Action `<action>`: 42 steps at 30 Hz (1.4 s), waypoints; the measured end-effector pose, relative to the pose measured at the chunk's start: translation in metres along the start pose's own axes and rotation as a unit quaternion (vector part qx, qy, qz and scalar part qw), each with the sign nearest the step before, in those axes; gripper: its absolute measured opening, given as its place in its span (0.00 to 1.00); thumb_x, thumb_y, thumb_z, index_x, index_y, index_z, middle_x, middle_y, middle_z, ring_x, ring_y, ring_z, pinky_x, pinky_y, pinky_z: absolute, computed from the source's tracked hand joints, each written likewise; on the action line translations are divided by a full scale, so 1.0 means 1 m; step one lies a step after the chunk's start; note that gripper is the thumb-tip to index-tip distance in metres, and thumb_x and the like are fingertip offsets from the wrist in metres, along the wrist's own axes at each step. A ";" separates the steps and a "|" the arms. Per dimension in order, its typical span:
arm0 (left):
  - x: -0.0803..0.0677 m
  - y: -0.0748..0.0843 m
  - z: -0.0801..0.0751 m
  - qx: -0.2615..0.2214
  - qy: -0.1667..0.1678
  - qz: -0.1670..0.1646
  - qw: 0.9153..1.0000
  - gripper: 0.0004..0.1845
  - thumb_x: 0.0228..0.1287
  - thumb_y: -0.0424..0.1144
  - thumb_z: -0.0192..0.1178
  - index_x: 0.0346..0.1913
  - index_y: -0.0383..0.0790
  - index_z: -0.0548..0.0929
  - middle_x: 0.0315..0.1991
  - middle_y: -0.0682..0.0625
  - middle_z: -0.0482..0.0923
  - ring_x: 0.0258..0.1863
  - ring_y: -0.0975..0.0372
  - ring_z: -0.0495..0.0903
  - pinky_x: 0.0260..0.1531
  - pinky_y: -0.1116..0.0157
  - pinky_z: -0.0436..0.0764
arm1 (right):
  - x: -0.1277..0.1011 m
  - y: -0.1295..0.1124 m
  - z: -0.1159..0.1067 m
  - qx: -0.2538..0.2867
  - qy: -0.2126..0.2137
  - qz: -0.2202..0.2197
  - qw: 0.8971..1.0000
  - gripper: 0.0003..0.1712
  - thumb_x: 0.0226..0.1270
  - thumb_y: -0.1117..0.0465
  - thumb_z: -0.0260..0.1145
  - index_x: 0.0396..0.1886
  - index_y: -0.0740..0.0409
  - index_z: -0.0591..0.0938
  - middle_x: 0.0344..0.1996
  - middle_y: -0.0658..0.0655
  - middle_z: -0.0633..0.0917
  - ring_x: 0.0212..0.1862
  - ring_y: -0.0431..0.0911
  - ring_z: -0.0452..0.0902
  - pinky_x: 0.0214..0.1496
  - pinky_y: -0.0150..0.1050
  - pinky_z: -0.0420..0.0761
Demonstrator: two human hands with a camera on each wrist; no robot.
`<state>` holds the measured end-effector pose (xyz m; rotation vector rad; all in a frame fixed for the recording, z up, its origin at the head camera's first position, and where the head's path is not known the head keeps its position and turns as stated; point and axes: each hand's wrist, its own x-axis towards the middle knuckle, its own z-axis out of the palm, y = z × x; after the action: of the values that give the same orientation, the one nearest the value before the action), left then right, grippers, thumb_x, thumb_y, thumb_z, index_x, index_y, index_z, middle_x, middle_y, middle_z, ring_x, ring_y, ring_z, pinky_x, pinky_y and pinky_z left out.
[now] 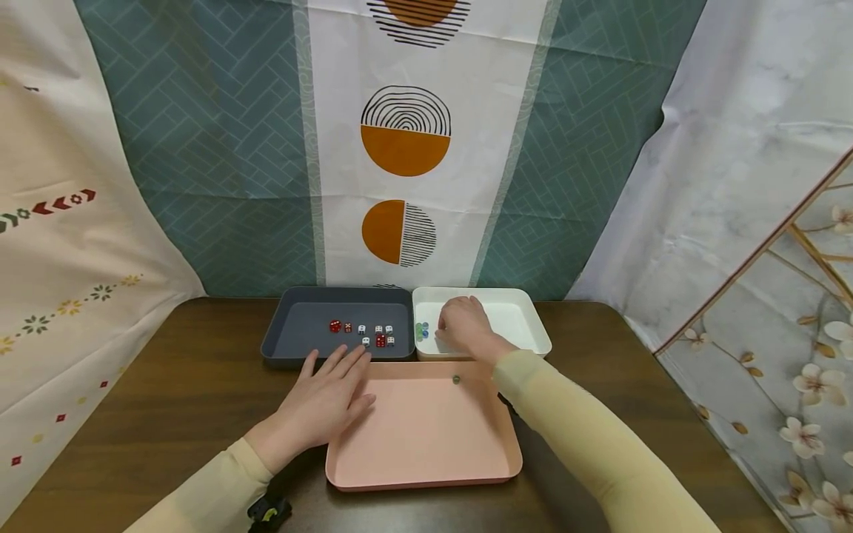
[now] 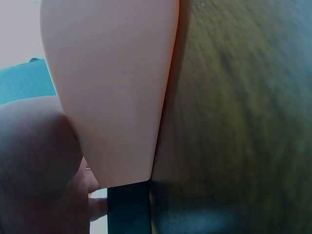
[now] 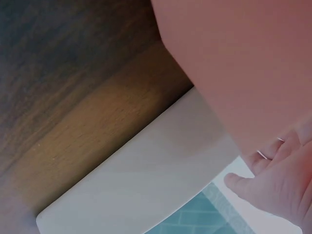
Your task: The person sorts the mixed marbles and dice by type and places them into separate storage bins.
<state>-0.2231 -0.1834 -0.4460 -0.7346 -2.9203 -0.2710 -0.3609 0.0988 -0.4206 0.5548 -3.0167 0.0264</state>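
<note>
My right hand (image 1: 464, 324) is over the white tray (image 1: 516, 320), its fingers pointing down. In the head view its fingertips are hidden; the right wrist view shows the thumb (image 3: 239, 184), but not whether anything is held. Several small blue and green marbles (image 1: 423, 331) lie by that tray's left wall, next to the hand. One dark green marble (image 1: 456, 379) sits near the back of the pink tray (image 1: 426, 437). My left hand (image 1: 325, 400) is spread with straight fingers over the pink tray's left back corner, its fingertips close to the dark grey tray (image 1: 300, 326).
Several white dice (image 1: 366, 341) and red dice (image 1: 380, 340) lie in the dark grey tray. The dark and white trays stand side by side behind the pink one on a wooden table (image 1: 220, 348). A patterned cloth (image 1: 253, 148) hangs behind.
</note>
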 end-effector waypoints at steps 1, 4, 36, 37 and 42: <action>0.000 0.000 0.000 0.000 0.000 0.001 1.000 0.38 0.82 0.56 0.64 0.83 0.37 0.72 0.84 0.40 0.66 0.84 0.39 0.62 0.78 0.26 0.53 | 0.000 0.000 0.000 -0.001 0.000 0.000 1.000 0.07 0.75 0.56 0.78 0.37 0.52 0.95 0.47 0.52 0.92 0.64 0.56 0.82 0.83 0.61 0.64; 0.000 0.002 -0.001 -0.002 -0.001 0.000 1.000 0.38 0.82 0.56 0.64 0.83 0.37 0.72 0.84 0.40 0.67 0.83 0.39 0.62 0.78 0.26 0.53 | 0.002 -0.001 0.000 -0.003 -0.003 0.002 1.000 0.07 0.76 0.56 0.78 0.36 0.53 0.94 0.47 0.53 0.92 0.65 0.56 0.81 0.83 0.61 0.63; 0.000 0.001 -0.003 -0.001 -0.002 0.000 1.000 0.39 0.82 0.56 0.64 0.83 0.37 0.71 0.84 0.40 0.66 0.84 0.40 0.61 0.78 0.26 0.52 | -0.008 0.005 -0.003 0.019 0.044 -0.028 0.998 0.09 0.76 0.55 0.77 0.45 0.56 0.95 0.58 0.57 0.90 0.72 0.57 0.77 0.83 0.63 0.61; 0.000 0.002 -0.004 -0.002 -0.002 0.000 1.000 0.39 0.81 0.56 0.64 0.83 0.37 0.71 0.84 0.40 0.66 0.84 0.40 0.62 0.78 0.26 0.52 | -0.009 0.006 -0.004 0.021 0.047 -0.029 0.998 0.09 0.76 0.55 0.77 0.45 0.56 0.95 0.59 0.57 0.90 0.73 0.57 0.76 0.84 0.63 0.61; 0.001 0.001 -0.002 -0.003 -0.004 -0.002 1.000 0.39 0.81 0.56 0.64 0.83 0.37 0.71 0.84 0.40 0.66 0.84 0.40 0.61 0.78 0.26 0.52 | -0.022 0.011 -0.011 0.030 0.060 -0.029 0.997 0.10 0.77 0.56 0.76 0.48 0.57 0.94 0.64 0.59 0.88 0.74 0.57 0.75 0.84 0.63 0.60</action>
<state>-0.2233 -0.1824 -0.4433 -0.7332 -2.9294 -0.2769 -0.3434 0.1172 -0.4108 0.6231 -2.8908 0.1416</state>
